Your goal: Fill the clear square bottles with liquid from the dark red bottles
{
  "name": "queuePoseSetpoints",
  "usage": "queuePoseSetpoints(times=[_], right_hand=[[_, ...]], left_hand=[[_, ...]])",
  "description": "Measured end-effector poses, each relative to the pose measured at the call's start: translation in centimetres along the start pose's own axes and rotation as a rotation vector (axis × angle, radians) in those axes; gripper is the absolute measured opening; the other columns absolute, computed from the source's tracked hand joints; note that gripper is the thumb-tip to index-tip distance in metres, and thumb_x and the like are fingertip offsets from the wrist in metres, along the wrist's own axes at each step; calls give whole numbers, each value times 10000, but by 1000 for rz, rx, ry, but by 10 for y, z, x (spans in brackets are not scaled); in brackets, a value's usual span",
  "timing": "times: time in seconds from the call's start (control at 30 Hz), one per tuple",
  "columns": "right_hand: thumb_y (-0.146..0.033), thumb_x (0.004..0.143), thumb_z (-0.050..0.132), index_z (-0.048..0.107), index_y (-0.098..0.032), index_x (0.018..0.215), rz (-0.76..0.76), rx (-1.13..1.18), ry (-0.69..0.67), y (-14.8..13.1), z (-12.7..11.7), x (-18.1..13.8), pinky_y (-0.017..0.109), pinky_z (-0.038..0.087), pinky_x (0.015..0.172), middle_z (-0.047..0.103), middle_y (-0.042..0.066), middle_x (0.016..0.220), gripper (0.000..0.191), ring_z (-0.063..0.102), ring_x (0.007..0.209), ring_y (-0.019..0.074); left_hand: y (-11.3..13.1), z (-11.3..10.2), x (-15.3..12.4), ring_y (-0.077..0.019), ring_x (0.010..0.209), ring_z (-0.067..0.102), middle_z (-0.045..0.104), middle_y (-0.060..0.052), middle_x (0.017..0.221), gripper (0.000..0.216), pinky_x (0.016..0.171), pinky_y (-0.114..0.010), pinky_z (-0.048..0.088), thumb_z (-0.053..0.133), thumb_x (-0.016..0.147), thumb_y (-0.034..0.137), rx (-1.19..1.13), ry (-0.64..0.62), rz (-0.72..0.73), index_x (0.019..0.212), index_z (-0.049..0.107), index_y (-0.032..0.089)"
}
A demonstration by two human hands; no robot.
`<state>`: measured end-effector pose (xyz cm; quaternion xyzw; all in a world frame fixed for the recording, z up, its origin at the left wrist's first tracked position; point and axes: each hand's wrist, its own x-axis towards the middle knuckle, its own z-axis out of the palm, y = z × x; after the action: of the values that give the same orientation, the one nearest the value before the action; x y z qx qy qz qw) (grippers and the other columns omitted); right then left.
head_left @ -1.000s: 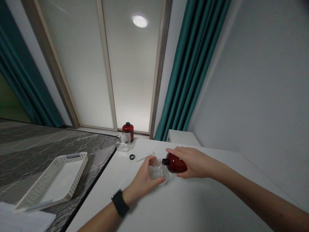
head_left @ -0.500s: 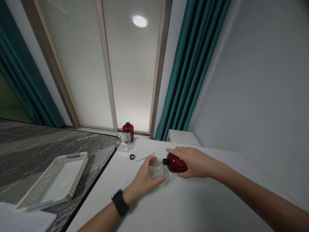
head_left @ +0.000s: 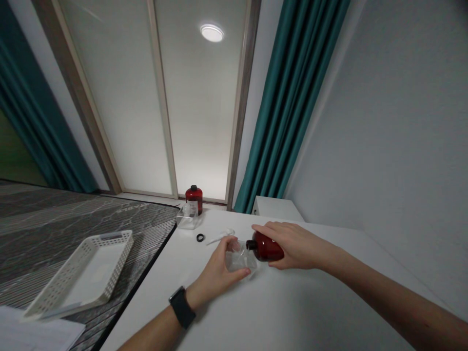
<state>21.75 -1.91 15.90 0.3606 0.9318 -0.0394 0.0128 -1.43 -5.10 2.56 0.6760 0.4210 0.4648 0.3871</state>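
Note:
My right hand (head_left: 288, 243) is wrapped round a dark red bottle (head_left: 268, 247), tipped on its side with its black neck pointing left. The neck is over the near right part of a clear square container (head_left: 237, 263) standing on the white table. My left hand (head_left: 223, 268), with a dark watch on its wrist, grips that container between thumb and fingers. Whether liquid flows from the neck is too small to tell. Just beyond my left hand lie a thin clear piece (head_left: 220, 237) and a black ring (head_left: 200, 238).
At the table's far left corner stand a second red bottle (head_left: 194, 197) with a black cap and another clear container (head_left: 187, 222). A white perforated basket (head_left: 82, 273) and papers (head_left: 40, 329) rest on the grey patterned surface at left. A white cabinet (head_left: 278, 208) stands behind the white table (head_left: 285, 312).

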Motion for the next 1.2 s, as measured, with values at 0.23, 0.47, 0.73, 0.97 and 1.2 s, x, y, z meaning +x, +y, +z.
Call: queuePoseSetpoints(times=[0.23,0.47,0.73,0.97,1.2], right_hand=[[-368,794,707,406,-190,1502,-4,1,10,0,0,0,467,488,922,659,157,1231,790,637,1064,339],[-362,792,714,405,-196,1504,-3,5,9,0,0,-1,469,483,928,656,157,1233,794,635,1071,340],[-366,799,705,398,-199,1503,-10,-12,7,0,0,-1,468,480,926,649,154,1241,786,635,1071,342],[-364,800,711,416,-204,1496,-11,-6,21,-1,-1,0,466,476,923,654,158,1246,773,635,1071,342],[-376,802,709,413,-213,1497,-19,-18,30,0,2,-1,467,476,920,660,150,1226,772,633,1075,342]], left_hand=[[-1,-1,-1,-282,1124,546,560,-89,1168,640,1049,-469,398,782,724,221,-12,2,15,1264,439,214],[-1,-1,-1,-284,1136,551,566,-89,1178,654,1056,-471,398,796,726,221,-6,0,6,1275,439,214],[-1,-1,-1,-273,1119,559,578,-86,1168,636,1043,-459,416,798,729,213,5,7,19,1264,454,212],[-1,-1,-1,-282,1129,557,579,-91,1173,643,1053,-476,405,799,725,220,-8,11,13,1269,456,216],[-2,0,-1,-281,1134,553,573,-90,1175,637,1062,-474,399,791,723,206,-23,8,21,1262,453,216]])
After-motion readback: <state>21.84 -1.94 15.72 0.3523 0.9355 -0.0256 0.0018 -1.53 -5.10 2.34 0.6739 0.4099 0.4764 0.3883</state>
